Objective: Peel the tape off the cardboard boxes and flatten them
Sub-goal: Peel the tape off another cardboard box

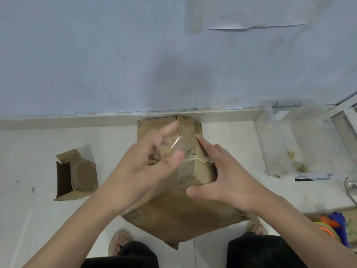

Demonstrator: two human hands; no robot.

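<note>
A cardboard box [179, 206] stands on the pale floor [38, 151] against the wall, its long axis running from the person's feet toward the wall. Clear tape [174, 145] is partly lifted, pinched by the left hand [146, 167]; the right hand [226, 176], fingers spread, steadies the box. A second small box [75, 176] lies open at left, not yet flattened

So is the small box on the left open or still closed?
Open. The small box lies on its side on the floor, its flap folded back and its dark inside showing.
</note>
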